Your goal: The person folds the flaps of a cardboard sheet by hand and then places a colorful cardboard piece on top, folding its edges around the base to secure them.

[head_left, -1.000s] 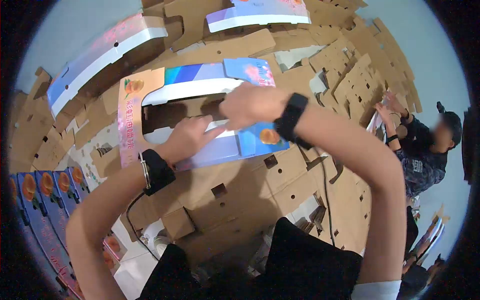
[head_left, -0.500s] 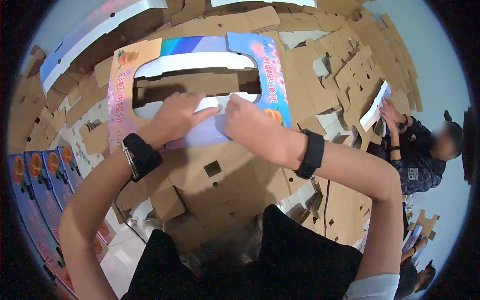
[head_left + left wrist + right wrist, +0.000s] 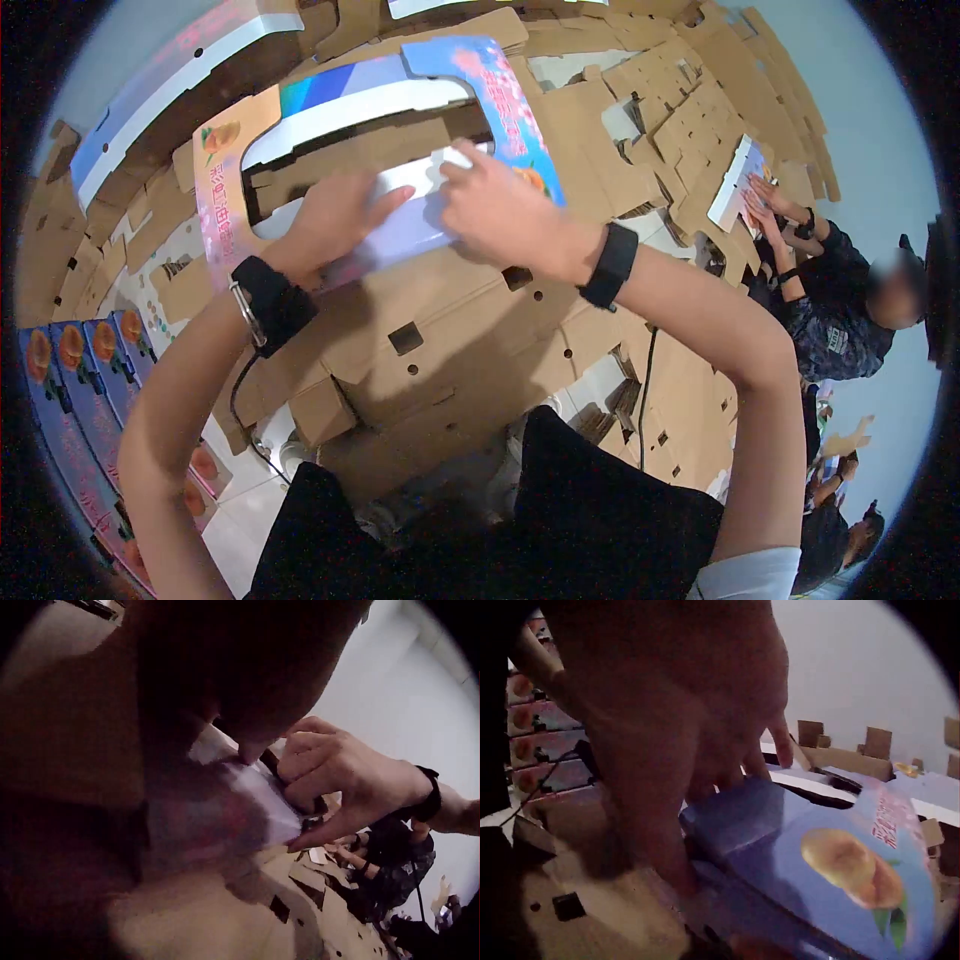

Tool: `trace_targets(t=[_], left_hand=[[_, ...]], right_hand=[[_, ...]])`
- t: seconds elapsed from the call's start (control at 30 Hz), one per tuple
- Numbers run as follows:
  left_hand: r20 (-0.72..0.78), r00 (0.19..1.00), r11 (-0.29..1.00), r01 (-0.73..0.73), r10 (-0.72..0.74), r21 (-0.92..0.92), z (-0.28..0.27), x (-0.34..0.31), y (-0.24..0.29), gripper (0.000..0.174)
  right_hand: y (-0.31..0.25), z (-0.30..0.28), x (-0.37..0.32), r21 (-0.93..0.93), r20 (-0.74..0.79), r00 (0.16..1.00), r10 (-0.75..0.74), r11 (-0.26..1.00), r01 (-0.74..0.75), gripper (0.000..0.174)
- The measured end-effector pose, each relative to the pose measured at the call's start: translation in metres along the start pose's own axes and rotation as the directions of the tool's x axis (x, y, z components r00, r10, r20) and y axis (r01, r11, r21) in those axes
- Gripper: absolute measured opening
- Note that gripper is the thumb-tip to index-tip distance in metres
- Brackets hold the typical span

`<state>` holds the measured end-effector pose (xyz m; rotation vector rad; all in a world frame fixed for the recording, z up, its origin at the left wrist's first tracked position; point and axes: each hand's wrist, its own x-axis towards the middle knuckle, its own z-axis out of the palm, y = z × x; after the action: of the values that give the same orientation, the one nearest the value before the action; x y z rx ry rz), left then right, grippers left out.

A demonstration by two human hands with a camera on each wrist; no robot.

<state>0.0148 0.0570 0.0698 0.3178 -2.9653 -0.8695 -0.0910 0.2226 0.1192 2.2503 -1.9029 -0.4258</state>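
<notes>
A printed carton point(image 3: 530, 130) with peach pictures, pink lettering and a wide opening in its top lies before me. A white flap point(image 3: 420, 180) runs along the near side of that opening. My left hand point(image 3: 335, 215) grips the near panel at left of its middle, thumb stretched along the flap. Further right, my right hand point(image 3: 500, 205) holds the same edge, fingers curled over it and thumb on the outer face. In the right wrist view, its fingertips go behind the blue corner panel point(image 3: 757, 825). The left wrist view is dark, and most left fingers are hidden there.
Brown cardboard sheets point(image 3: 480, 350) with cut holes cover the work area. Several printed cartons point(image 3: 85, 400) stand in a row at lower left. Another carton point(image 3: 180, 80) lies at upper left. At right, a person point(image 3: 850, 320) handles a printed panel point(image 3: 740, 185). A black cable point(image 3: 648, 400) hangs from my right wrist.
My right hand has gone from above the opening to the near edge, its fingers curling over the flap. The carton shows higher, further left and slightly turned; the head view has shifted too.
</notes>
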Motion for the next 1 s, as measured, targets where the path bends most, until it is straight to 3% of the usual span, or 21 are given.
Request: trace_targets(t=[0.07, 0.13, 0.27, 0.3, 0.33, 0.43, 0.57, 0.63, 0.67, 0.73, 0.8, 0.83, 0.87, 0.9, 0.97, 1.0], left_hand=[[0.015, 0.998, 0.998, 0.054, -0.054, 0.038, 0.002, 0.008, 0.003, 0.048], [-0.018, 0.998, 0.993, 0.065, -0.067, -0.103, 0.001, 0.013, 0.011, 0.047], [-0.025, 0.995, 0.992, 0.098, -0.100, -0.077, 0.003, 0.016, 0.011, 0.044], [0.042, 0.987, 0.978, 0.162, -0.158, -0.130, 0.000, 0.018, 0.008, 0.044], [0.111, 0.971, 0.957, 0.228, -0.211, -0.178, -0.002, 0.018, 0.006, 0.044], [0.124, 0.970, 0.929, 0.238, -0.210, -0.284, -0.004, 0.017, 0.004, 0.043], [0.148, 0.968, 0.915, 0.241, -0.203, -0.323, -0.001, 0.018, -0.011, 0.042], [0.083, 0.986, 0.950, 0.160, -0.143, -0.268, -0.002, 0.020, -0.019, 0.040], [0.081, 0.986, 0.951, 0.161, -0.144, -0.264, -0.002, 0.019, -0.023, 0.040], [0.250, 0.961, 0.924, 0.199, -0.119, -0.325, -0.010, 0.018, -0.024, 0.042], [0.279, 0.951, 0.924, 0.220, -0.133, -0.311, -0.007, 0.015, -0.019, 0.042], [0.241, 0.965, 0.952, 0.164, -0.101, -0.257, -0.005, 0.014, -0.017, 0.042], [0.207, 0.976, 0.974, 0.109, -0.067, -0.200, -0.002, 0.013, -0.016, 0.042], [0.211, 0.975, 0.973, 0.110, -0.066, -0.202, -0.002, 0.012, -0.015, 0.042], [0.183, 0.982, 0.979, 0.084, -0.050, -0.184, -0.004, 0.010, -0.012, 0.041], [0.184, 0.982, 0.979, 0.080, -0.046, -0.185, -0.004, 0.009, -0.010, 0.041]], right_hand=[[0.016, 0.003, -0.004, -0.111, -0.007, 1.000, 0.019, 0.994, -0.019, 0.009], [0.026, 0.006, -0.005, -0.142, 0.006, 1.000, 0.023, 0.990, -0.022, 0.008], [0.038, 0.010, -0.010, -0.251, -0.002, 1.000, -0.029, 0.968, 0.027, 0.006], [0.042, 0.011, -0.010, -0.297, 0.009, 0.998, -0.056, 0.953, 0.057, 0.008], [0.045, 0.013, -0.011, -0.296, 0.010, 0.998, -0.056, 0.954, 0.057, 0.008], [0.053, 0.012, -0.010, -0.214, -0.017, 0.998, -0.055, 0.976, 0.050, 0.015], [0.073, 0.025, -0.002, -0.257, -0.073, 0.997, 0.028, 0.965, -0.046, 0.026], [0.087, 0.023, -0.002, -0.335, -0.099, 0.988, 0.121, 0.930, -0.148, 0.033], [0.092, 0.027, -0.002, -0.335, -0.104, 0.987, 0.122, 0.930, -0.150, 0.033], [0.099, 0.026, 0.002, -0.372, -0.313, 0.934, 0.175, 0.882, -0.290, 0.016], [0.081, 0.024, 0.007, -0.336, -0.386, 0.893, 0.231, 0.867, -0.369, 0.016], [0.067, 0.014, 0.010, 0.000, -0.302, 0.902, 0.308, 0.946, -0.323, 0.015], [0.054, 0.008, 0.012, 0.342, -0.194, 0.916, 0.350, 0.900, -0.271, 0.016], [0.042, 0.014, 0.014, 0.344, -0.190, 0.917, 0.351, 0.899, -0.273, 0.016], [0.024, 0.032, 0.014, 0.749, 0.113, 0.921, 0.372, 0.577, -0.325, 0.029], [0.023, 0.032, 0.011, 0.748, 0.116, 0.920, 0.375, 0.576, -0.329, 0.029]])
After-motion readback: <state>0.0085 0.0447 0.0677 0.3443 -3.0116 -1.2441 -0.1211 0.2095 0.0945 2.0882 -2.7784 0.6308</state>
